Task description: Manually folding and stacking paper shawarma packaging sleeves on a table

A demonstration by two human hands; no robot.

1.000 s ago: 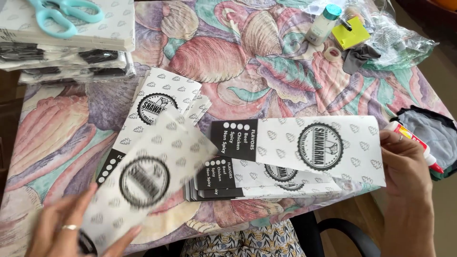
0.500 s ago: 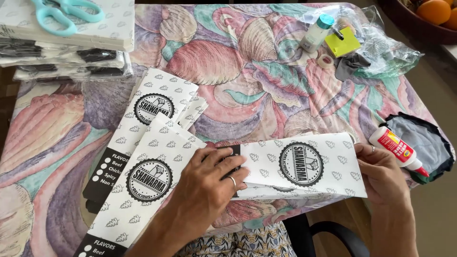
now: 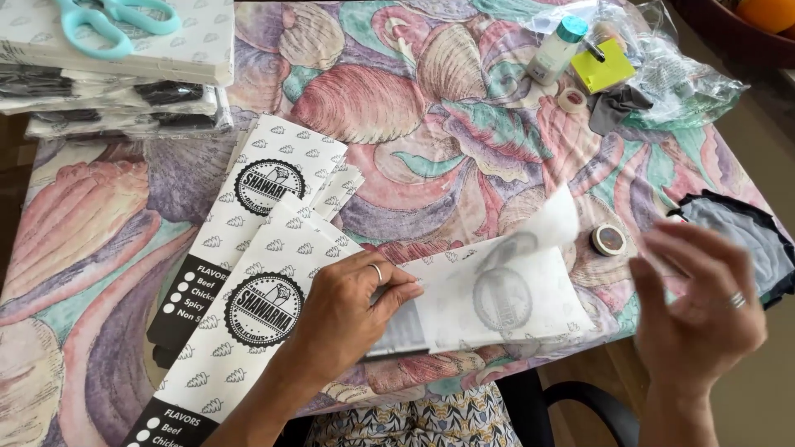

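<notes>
The left hand (image 3: 352,306) presses flat on a pile of white paper bags (image 3: 497,302) near the table's (image 3: 431,124) six o'clock edge; one bag's end curls up, blurry. The right hand (image 3: 691,310) is at three o'clock of the pile, fingers spread wide, holding nothing; more bags (image 3: 273,215) lie at nine o'clock; a tape roll (image 3: 609,240) sits at two o'clock.

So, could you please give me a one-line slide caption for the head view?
Left hand pins a paper sleeve on a shell-print tablecloth while the right hand hovers, blurred.
</notes>
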